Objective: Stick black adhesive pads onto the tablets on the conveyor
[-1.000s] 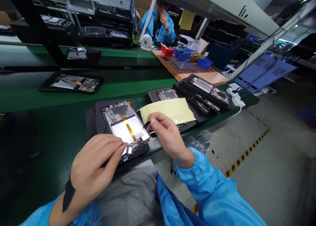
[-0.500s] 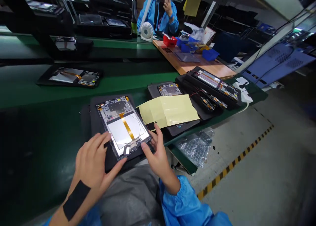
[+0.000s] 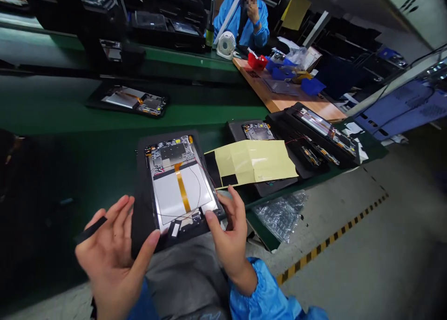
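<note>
An opened tablet (image 3: 181, 189), showing its circuit board, an orange ribbon cable and thin wires, lies in a black tray (image 3: 141, 208) on the green belt right in front of me. My right hand (image 3: 228, 236) grips its near right corner, thumb on top and fingers along the edge. My left hand (image 3: 110, 252) is spread open, palm turned inward. Its thumb tip touches the tray's near edge. A black tape strip (image 3: 90, 230) sticks out from that hand's far side.
A yellow sheet (image 3: 256, 161) covers another tablet tray (image 3: 258, 131) to the right, beside stacked trays (image 3: 321, 129). One more tablet (image 3: 134, 101) lies further up the belt. A co-worker in blue (image 3: 247, 22) sits behind a wooden table (image 3: 279, 103). A plastic bag (image 3: 279, 210) hangs below.
My right hand left the yellow sheet and took the tablet's near right corner. My left hand came off the tablet's near end and opened, palm turned inward.
</note>
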Demonstrator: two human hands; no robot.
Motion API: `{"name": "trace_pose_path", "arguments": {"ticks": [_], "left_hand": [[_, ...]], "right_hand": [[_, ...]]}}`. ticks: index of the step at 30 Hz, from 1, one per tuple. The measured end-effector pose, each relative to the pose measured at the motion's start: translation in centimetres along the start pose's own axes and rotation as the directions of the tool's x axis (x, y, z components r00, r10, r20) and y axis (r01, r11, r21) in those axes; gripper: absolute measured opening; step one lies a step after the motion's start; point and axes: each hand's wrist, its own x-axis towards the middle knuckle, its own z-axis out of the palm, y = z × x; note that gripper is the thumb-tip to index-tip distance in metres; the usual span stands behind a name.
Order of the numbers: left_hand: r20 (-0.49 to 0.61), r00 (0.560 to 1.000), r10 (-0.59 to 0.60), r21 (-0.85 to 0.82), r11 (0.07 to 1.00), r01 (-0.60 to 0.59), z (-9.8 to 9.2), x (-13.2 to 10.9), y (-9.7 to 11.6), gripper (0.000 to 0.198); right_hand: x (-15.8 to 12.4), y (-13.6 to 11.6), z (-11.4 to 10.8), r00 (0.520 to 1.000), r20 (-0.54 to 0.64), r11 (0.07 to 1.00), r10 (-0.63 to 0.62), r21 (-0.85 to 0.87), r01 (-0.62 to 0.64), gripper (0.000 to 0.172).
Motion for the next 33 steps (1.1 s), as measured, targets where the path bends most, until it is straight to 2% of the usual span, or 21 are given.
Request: {"name": "trace_pose_path", "arguments": {"ticks": [2, 3, 4, 5, 6, 7, 8, 9, 11, 12, 13, 14, 16, 17, 18, 21, 24, 26, 29, 31, 33], "left_hand": [[0.039, 0.992, 0.12, 0.18, 0.976, -0.125, -1.5, -0.2, -1.4, 0.075], [0.079, 0.968, 0.239, 0.285, 0.925, -0.252, -2.2, -0.3, -2.2, 0.079], [0.148, 0.915, 0.374, 0.372, 0.837, -0.402, -2.8, -0.3, -2.9, 0.081], [0.239, 0.84, 0.488, 0.422, 0.726, -0.542, -3.2, -0.3, -3.5, 0.082], [0.322, 0.756, 0.57, 0.43, 0.624, -0.653, -3.5, -0.3, -3.9, 0.08], [0.389, 0.69, 0.61, 0.41, 0.556, -0.723, -3.5, -0.2, -4.1, 0.078], [0.432, 0.648, 0.627, 0.38, 0.525, -0.761, -3.3, -0.2, -4.1, 0.074], [0.458, 0.631, 0.626, 0.357, 0.521, -0.776, -2.9, -0.1, -3.9, 0.069], [0.455, 0.625, 0.635, 0.317, 0.54, -0.78, -2.0, -0.2, -3.1, 0.062], [0.434, 0.633, 0.641, 0.297, 0.561, -0.772, -1.6, -0.3, -2.5, 0.058], [0.409, 0.659, 0.631, 0.284, 0.599, -0.749, -1.2, -0.4, -1.9, 0.053], [0.375, 0.703, 0.604, 0.277, 0.651, -0.707, -0.9, -0.5, -1.3, 0.046], [0.296, 0.828, 0.476, 0.289, 0.781, -0.553, -0.6, -0.5, 0.1, 0.029], [0.271, 0.876, 0.4, 0.292, 0.833, -0.47, -0.4, -0.5, 0.7, 0.022], [0.267, 0.902, 0.34, 0.285, 0.866, -0.411, -0.1, -0.5, 1.2, 0.016], [0.301, 0.915, 0.268, 0.227, 0.912, -0.342, 1.2, -0.4, 2.3, 0.011], [0.281, 0.927, 0.251, 0.126, 0.947, -0.294, 3.0, -0.3, 3.0, 0.009], [0.279, 0.922, 0.268, 0.081, 0.95, -0.301, 3.8, 0.0, 3.4, 0.007], [0.34, 0.871, 0.354, 0.113, 0.905, -0.411, 4.1, 1.0, 3.1, 0.009], [0.41, 0.801, 0.437, 0.078, 0.858, -0.508, 3.8, 1.9, 2.2, 0.025], [0.506, 0.679, 0.532, -0.032, 0.798, -0.602, 3.5, 2.8, 0.8, 0.045]], "right_hand": [[0.0, 0.2, -0.1, 0.995, 0.096, 1.0, 0.01, 0.001, -0.01, 0.075], [0.1, 0.3, -0.3, 0.991, 0.131, 1.0, 0.009, -0.001, -0.008, 0.077], [0.2, 0.5, -0.5, 0.989, 0.151, 1.0, -0.002, -0.004, 0.003, 0.077], [0.2, 0.6, -0.7, 0.988, 0.155, 1.0, -0.018, -0.008, 0.02, 0.075], [0.2, 0.6, -0.9, 0.989, 0.145, 0.999, -0.039, -0.015, 0.042, 0.071], [0.1, 0.6, -1.2, 0.99, 0.128, 0.998, -0.062, -0.023, 0.065, 0.066], [0.0, 0.4, -1.4, 0.99, 0.111, 0.996, -0.083, -0.032, 0.087, 0.063], [-0.2, 0.2, -1.5, 0.99, 0.097, 0.994, -0.102, -0.039, 0.106, 0.06], [-0.5, -0.3, -1.8, 0.987, 0.079, 0.988, -0.143, -0.046, 0.146, 0.06], [-0.7, -0.6, -1.8, 0.984, 0.071, 0.985, -0.165, -0.046, 0.168, 0.06], [-0.8, -0.9, -1.9, 0.98, 0.068, 0.981, -0.187, -0.041, 0.19, 0.061], [-0.8, -1.1, -1.8, 0.975, 0.073, 0.977, -0.209, -0.03, 0.212, 0.061], [-0.5, -1.8, -1.8, 0.968, 0.119, 0.975, -0.222, 0.001, 0.223, 0.061], [-0.2, -2.1, -1.8, 0.965, 0.165, 0.979, -0.203, 0.015, 0.203, 0.06], [0.1, -2.5, -1.8, 0.961, 0.219, 0.986, -0.166, 0.026, 0.165, 0.059], [1.3, -3.4, -1.9, 0.941, 0.338, 0.999, -0.03, 0.05, 0.014, 0.05], [2.2, -4.0, -2.4, 0.928, 0.367, 0.992, 0.055, 0.088, -0.094, 0.044], [2.6, -4.1, -2.8, 0.919, 0.383, 0.986, 0.091, 0.095, -0.137, 0.048], [3.2, -3.9, -3.4, 0.935, 0.336, 0.985, 0.117, 0.079, -0.152, 0.052], [3.8, -3.5, -4.0, 0.965, 0.228, 0.987, 0.129, 0.061, -0.146, 0.05], [4.4, -3.1, -4.6, 0.977, 0.149, 0.986, 0.15, 0.045, -0.158, 0.052]]}}
